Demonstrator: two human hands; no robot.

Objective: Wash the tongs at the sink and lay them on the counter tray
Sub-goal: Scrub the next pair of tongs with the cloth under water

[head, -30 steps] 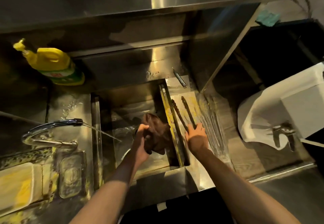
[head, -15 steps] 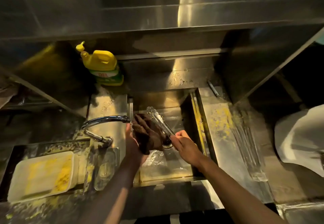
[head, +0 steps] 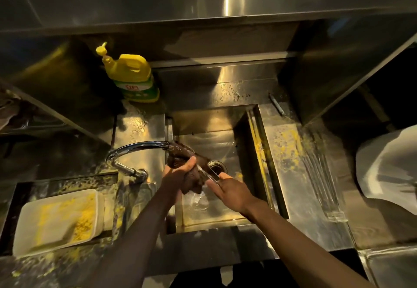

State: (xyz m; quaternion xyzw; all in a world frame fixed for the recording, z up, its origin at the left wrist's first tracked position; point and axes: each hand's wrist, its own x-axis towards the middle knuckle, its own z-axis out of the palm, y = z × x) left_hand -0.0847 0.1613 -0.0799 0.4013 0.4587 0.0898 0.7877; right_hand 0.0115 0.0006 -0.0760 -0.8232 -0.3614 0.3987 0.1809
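Metal tongs (head: 208, 174) are held over the steel sink (head: 228, 143), just below the faucet spout (head: 144, 146). My right hand (head: 230, 189) grips their handle end. My left hand (head: 178, 172) holds a dark brown cloth (head: 190, 180) wrapped around the far part of the tongs, so most of the tongs are hidden. Water splashes on the sink floor under the hands. The wet, yellow-stained steel counter tray (head: 291, 152) lies right of the sink.
A yellow detergent bottle (head: 130, 76) stands behind the sink at the left. A white container (head: 58, 217) with yellow residue sits at the left. A steel shelf hangs overhead. A white plastic bag (head: 390, 163) is at the right. The drain (head: 216, 167) shows beside the hands.
My right hand lifted the tongs from the counter tray and carried them left over the sink. My left hand has wrapped the cloth around them under the faucet. The view shifted right.
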